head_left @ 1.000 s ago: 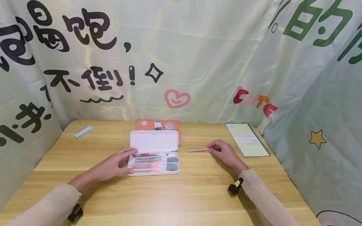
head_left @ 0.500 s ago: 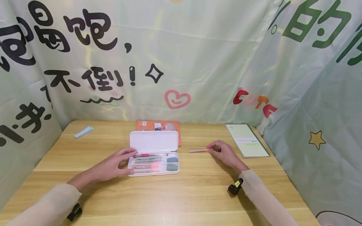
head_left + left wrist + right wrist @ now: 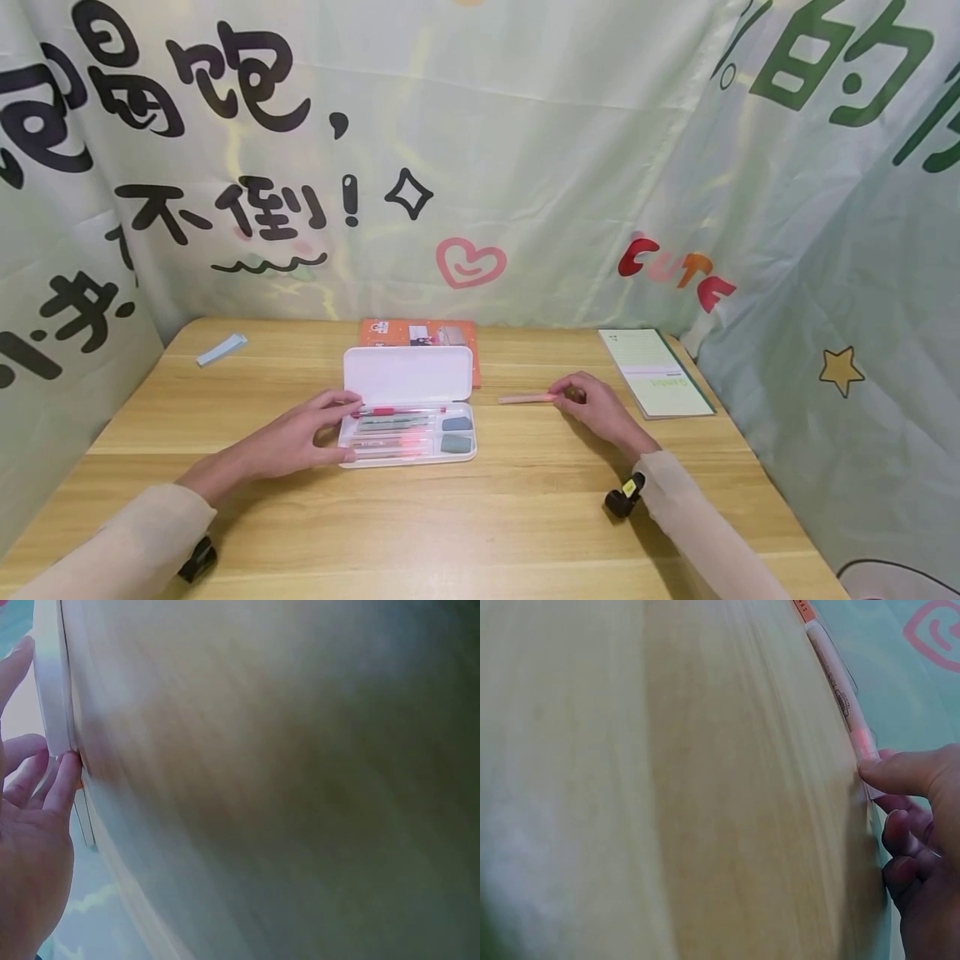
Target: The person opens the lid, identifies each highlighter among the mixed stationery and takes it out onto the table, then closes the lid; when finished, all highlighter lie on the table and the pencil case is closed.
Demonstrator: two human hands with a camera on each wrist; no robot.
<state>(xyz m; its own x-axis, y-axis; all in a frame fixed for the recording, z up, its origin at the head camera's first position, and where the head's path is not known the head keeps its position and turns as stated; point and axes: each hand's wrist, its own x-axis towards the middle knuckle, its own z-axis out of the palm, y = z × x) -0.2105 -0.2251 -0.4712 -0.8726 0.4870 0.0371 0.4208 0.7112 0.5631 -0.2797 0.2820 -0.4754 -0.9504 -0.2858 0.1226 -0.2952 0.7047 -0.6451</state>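
An open white pencil case lies on the table with its lid folded back. Several pens and two grey-blue erasers rest inside. My left hand holds the case by its left end, thumb at the near corner and fingers near the hinge. In the left wrist view, the fingers touch the case's edge. To the right of the case, my right hand pinches the end of a pale pink pen between thumb and fingers. The right wrist view shows the pen lying along the tabletop.
An orange book lies behind the case, partly covered by its lid. A lined notepad is at the right edge of the table. At the back left lies a light blue strip. A printed cloth hangs behind the table.
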